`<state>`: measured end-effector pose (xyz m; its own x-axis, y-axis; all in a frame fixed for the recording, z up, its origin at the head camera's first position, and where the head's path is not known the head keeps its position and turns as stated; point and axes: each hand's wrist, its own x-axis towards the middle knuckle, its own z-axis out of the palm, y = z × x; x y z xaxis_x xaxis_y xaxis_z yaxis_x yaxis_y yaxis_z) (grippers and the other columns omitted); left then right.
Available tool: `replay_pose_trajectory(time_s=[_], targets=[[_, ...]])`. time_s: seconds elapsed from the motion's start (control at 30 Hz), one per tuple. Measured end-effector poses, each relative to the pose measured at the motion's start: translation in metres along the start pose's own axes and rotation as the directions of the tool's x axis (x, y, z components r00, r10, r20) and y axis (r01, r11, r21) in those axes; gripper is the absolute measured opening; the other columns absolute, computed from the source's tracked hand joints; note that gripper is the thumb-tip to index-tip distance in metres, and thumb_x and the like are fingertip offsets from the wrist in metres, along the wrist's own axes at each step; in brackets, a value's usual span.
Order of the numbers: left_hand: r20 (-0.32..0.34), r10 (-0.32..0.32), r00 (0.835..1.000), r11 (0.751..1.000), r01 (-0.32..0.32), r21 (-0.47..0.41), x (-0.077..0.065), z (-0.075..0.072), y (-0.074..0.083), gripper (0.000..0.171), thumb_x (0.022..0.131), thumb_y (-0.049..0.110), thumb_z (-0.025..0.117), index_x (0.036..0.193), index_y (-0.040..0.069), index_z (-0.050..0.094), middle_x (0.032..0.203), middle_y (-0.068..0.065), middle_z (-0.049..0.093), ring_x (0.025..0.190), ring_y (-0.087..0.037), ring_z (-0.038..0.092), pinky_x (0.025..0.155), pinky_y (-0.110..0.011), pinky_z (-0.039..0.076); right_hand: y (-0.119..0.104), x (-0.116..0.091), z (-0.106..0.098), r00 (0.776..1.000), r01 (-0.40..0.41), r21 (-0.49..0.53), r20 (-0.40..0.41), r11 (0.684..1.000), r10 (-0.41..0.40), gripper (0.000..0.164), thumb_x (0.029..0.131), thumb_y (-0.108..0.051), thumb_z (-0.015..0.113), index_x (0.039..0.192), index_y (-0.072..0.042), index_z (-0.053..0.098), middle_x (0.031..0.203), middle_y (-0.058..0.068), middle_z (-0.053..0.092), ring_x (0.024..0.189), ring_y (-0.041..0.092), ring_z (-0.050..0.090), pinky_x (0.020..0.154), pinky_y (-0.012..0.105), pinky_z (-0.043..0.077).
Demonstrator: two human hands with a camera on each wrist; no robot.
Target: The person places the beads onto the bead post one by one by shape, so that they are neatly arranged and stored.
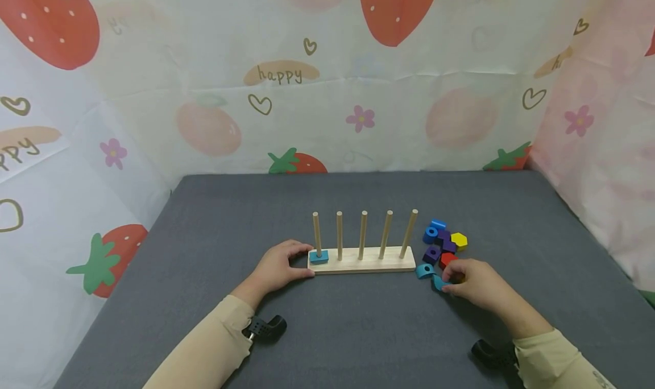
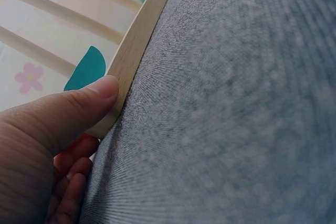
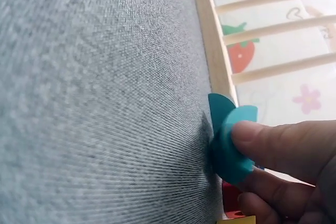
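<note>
A wooden peg board (image 1: pixel 363 265) with several upright pegs stands on the grey cloth. My left hand (image 1: pixel 276 268) grips its left end, the thumb (image 2: pixel 100 93) on the front edge. On the leftmost peg sits a teal block (image 1: pixel 319 257), its half-round side showing in the left wrist view. My right hand (image 1: pixel 483 285) pinches a teal half-round block (image 3: pixel 234 163) between thumb and fingers, just off the board's right end. Beside that block lies another teal half-round block (image 1: pixel 424 271), close to the board's corner.
Loose blocks cluster right of the board: blue (image 1: pixel 430 235), purple (image 1: pixel 432 255), yellow (image 1: pixel 459 241) and red (image 1: pixel 447 259). The right hand partly covers the near ones. The grey table cloth (image 1: pixel 358 332) reaches back to a printed curtain (image 1: pixel 389 139).
</note>
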<state>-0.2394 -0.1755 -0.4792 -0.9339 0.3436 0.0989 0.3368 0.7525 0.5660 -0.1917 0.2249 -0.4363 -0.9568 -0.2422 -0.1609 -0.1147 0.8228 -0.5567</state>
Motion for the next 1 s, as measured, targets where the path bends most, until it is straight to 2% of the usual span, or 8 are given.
replay_pose_trajectory(time_s=[0.17,0.37,0.77,1.0], targets=[[0.001,0.002,1.000,1.000,-0.002,-0.005,0.000,0.000,-0.001,0.052,0.069,0.040,0.077,0.115,0.021,0.063,0.111,0.007,0.059,0.108,-0.013,0.053,0.095,-0.037,0.040,0.001,0.002,0.001,1.000,-0.013,0.024,0.017,1.000,0.013,0.020,0.074,-0.018,0.076,0.082,-0.014,0.058,0.080,0.000,0.055,0.073,0.017,0.049,0.060,0.029,0.041],[-0.003,-0.001,1.000,1.000,0.001,-0.001,0.000,0.000,-0.001,0.052,0.069,0.041,0.077,0.116,0.021,0.063,0.112,0.006,0.059,0.108,-0.014,0.053,0.095,-0.038,0.040,0.000,0.002,0.000,0.999,-0.011,0.013,0.039,1.000,0.011,0.021,0.074,-0.017,0.076,0.091,-0.013,0.064,0.084,-0.001,0.060,0.078,0.015,0.053,0.065,0.031,0.047],[-0.011,0.008,1.000,1.000,-0.008,0.005,-0.001,0.000,-0.001,0.052,0.069,0.041,0.077,0.115,0.021,0.063,0.110,0.007,0.059,0.107,-0.014,0.053,0.093,-0.037,0.041,0.000,0.003,-0.001,0.999,0.018,-0.013,0.045,1.000,-0.018,0.013,0.077,-0.013,0.073,0.088,-0.013,0.067,0.082,-0.002,0.060,0.075,0.015,0.052,0.063,0.029,0.046],[-0.011,0.016,1.000,1.000,-0.016,-0.001,-0.001,0.000,-0.001,0.051,0.069,0.041,0.077,0.115,0.021,0.063,0.110,0.007,0.059,0.107,-0.014,0.053,0.094,-0.037,0.041,-0.003,0.002,-0.014,0.996,0.074,0.016,-0.059,0.997,-0.073,0.016,0.080,-0.015,0.070,0.095,-0.010,0.066,0.091,0.003,0.061,0.082,0.019,0.056,0.069,0.035,0.049]])
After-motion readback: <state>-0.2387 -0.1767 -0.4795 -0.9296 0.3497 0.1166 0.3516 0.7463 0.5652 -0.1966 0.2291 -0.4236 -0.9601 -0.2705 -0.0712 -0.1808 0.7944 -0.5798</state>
